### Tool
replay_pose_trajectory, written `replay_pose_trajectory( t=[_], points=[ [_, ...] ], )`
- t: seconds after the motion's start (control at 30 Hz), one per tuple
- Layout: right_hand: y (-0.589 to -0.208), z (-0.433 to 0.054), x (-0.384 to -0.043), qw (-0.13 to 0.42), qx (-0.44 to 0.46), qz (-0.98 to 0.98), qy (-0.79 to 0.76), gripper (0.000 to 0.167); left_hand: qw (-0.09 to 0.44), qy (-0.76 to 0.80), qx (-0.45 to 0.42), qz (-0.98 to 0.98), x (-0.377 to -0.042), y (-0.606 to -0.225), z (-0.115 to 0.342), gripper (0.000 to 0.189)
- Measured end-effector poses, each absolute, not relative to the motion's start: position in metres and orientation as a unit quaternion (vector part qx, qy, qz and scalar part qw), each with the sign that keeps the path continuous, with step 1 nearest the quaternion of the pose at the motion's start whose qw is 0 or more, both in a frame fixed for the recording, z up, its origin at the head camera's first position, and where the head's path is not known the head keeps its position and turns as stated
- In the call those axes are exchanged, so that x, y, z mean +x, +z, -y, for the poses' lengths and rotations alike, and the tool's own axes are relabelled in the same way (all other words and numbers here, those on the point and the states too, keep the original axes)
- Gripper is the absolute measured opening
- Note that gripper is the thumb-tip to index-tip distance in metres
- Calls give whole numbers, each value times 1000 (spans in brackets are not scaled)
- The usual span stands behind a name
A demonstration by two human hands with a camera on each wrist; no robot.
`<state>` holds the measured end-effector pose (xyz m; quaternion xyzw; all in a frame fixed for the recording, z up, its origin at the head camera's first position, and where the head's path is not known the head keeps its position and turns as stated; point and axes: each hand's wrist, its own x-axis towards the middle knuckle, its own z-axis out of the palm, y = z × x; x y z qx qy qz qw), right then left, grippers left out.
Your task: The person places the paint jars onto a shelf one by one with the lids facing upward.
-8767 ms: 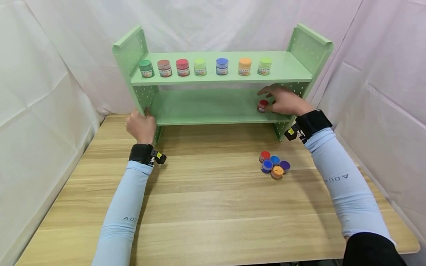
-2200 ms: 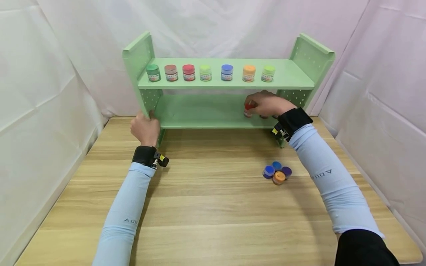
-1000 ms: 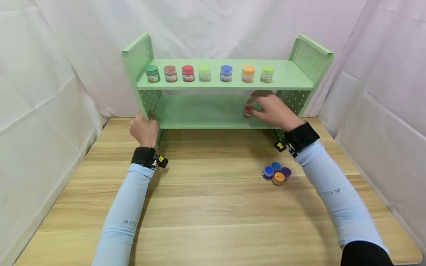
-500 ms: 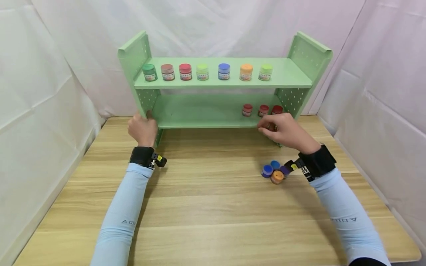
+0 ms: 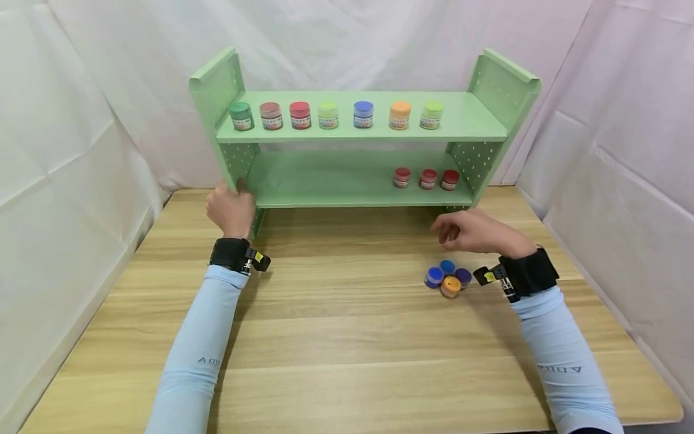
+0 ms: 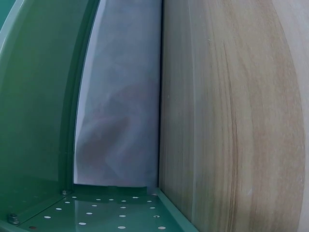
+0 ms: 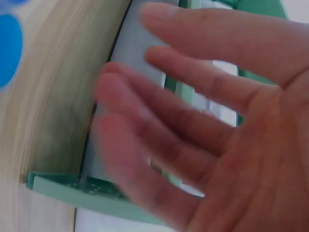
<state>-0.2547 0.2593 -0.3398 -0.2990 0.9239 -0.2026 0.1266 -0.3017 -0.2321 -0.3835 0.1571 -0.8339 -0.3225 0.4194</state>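
My left hand grips the left side panel of a green two-tier shelf, the thumb over the panel's edge. In the left wrist view the hand is out of sight. My right hand is in front of the shelf's right end with fingers loosely bent and nothing in them. Just below it on the table stands a cluster of paint jars: a blue paint jar, a lighter blue one, a purple paint jar and an orange paint jar. Red-lidded paint jars stand on the lower tier's right part.
Along the upper tier runs a row of several paint jars, from a dark green paint jar to a light green paint jar. The wooden table extends in front. White cloth hangs behind and at both sides.
Two red jars went from the table cluster to the lower tier. My right hand let go of the last one and came back down toward the cluster. My left hand keeps its grip.
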Motion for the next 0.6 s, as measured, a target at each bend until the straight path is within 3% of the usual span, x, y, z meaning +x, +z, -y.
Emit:
replay_pose_trajectory(
  t=[0.23,0.6],
  points=[
    [-346,-271,-258,262,-258,-906,-212,50,423,-324,155,832,-300,-382,231,25],
    [-359,-270,-264,341,-227,-896,-170,53,428,-319,157,831,-300,-384,231,25]
  ],
)
